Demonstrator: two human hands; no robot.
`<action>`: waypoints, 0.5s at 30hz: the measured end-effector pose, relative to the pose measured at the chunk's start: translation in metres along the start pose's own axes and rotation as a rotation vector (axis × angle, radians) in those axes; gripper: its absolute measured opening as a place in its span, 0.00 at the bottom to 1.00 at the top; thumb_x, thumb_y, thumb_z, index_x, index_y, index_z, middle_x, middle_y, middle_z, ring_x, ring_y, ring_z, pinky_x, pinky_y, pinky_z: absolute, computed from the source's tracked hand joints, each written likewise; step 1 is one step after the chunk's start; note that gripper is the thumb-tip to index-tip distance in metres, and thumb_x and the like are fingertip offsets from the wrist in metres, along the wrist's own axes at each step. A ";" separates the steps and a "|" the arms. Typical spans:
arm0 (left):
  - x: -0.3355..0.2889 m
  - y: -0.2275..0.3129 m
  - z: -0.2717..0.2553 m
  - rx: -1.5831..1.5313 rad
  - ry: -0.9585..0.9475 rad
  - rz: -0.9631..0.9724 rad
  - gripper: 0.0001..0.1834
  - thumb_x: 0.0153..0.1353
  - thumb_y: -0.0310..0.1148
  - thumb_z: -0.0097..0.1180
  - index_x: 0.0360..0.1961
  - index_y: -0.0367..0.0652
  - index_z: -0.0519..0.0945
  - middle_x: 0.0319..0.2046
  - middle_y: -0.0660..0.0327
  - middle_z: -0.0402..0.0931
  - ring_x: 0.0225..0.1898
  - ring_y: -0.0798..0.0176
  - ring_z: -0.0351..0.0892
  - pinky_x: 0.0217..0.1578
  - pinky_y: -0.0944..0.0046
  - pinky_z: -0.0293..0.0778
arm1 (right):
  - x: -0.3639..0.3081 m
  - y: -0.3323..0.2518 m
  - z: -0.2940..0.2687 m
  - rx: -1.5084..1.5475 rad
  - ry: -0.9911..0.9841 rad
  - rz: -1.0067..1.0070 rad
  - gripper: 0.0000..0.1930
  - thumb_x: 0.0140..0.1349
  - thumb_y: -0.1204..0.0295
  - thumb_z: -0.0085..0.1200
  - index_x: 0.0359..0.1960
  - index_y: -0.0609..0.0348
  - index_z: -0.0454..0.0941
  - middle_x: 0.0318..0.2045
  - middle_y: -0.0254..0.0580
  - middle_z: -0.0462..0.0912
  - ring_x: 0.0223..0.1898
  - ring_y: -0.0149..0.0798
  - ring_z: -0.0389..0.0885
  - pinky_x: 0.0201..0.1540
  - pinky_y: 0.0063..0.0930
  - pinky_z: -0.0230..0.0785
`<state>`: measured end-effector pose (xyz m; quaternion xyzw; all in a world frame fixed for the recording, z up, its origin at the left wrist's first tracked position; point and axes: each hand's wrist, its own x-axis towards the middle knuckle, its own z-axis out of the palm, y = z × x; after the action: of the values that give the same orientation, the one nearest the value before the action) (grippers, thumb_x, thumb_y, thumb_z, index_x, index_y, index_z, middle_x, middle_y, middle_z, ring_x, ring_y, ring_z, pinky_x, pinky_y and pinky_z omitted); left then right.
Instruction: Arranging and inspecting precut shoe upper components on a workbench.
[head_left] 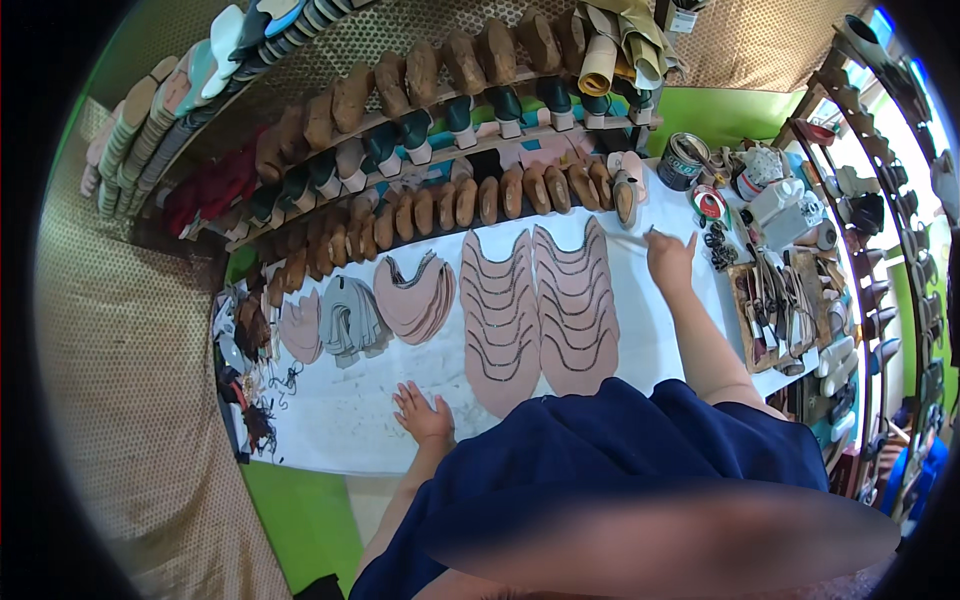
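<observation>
My left hand (426,416) lies on the white tabletop (340,425) near its front edge, fingers spread and nothing in them. Further off to the right, my right hand (672,260) is closed, its fingers pinched on what looks like a thin pale stick pointing left; its kind is too small to make out. Between the hands lie two columns of overlapping pink U-shaped shoe pieces, a left column (497,385) and a right column (580,380), with dark curved edges. Left of them sit a pink stack (415,310), a grey stack (352,318) and a smaller pink stack (301,330).
Wooden shoe lasts (465,205) line the table's back, under shelves of more lasts. A dark can (683,162) stands back right, near a tray of tools (765,320). Dark scraps (258,425) lie at the left end. Shoe racks (875,250) rise at right.
</observation>
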<state>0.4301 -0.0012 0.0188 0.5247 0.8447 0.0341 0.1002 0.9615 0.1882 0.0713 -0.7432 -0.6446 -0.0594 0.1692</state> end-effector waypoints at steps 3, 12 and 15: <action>0.001 0.002 0.002 0.000 0.004 0.005 0.44 0.62 0.47 0.54 0.76 0.43 0.53 0.78 0.51 0.44 0.79 0.45 0.37 0.73 0.36 0.35 | 0.048 -0.009 -0.045 0.005 0.001 0.016 0.16 0.64 0.72 0.45 0.44 0.44 0.87 0.34 0.40 0.86 0.41 0.44 0.85 0.67 0.72 0.49; 0.000 -0.005 0.008 -0.019 0.024 0.002 0.44 0.62 0.47 0.54 0.76 0.44 0.54 0.78 0.52 0.44 0.79 0.45 0.37 0.73 0.36 0.35 | 0.085 -0.023 -0.084 -0.030 0.400 -0.119 0.15 0.67 0.70 0.46 0.48 0.44 0.85 0.46 0.38 0.87 0.52 0.41 0.84 0.71 0.66 0.47; 0.001 -0.004 0.008 -0.019 0.032 0.010 0.44 0.62 0.48 0.54 0.76 0.45 0.54 0.78 0.52 0.44 0.79 0.45 0.37 0.73 0.36 0.35 | 0.048 0.006 -0.016 -0.128 0.272 -0.237 0.15 0.66 0.71 0.47 0.51 0.45 0.83 0.50 0.34 0.86 0.58 0.38 0.80 0.73 0.65 0.44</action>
<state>0.4274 -0.0025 0.0097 0.5274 0.8431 0.0512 0.0914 0.9770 0.2277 0.1002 -0.6565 -0.6936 -0.2199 0.1989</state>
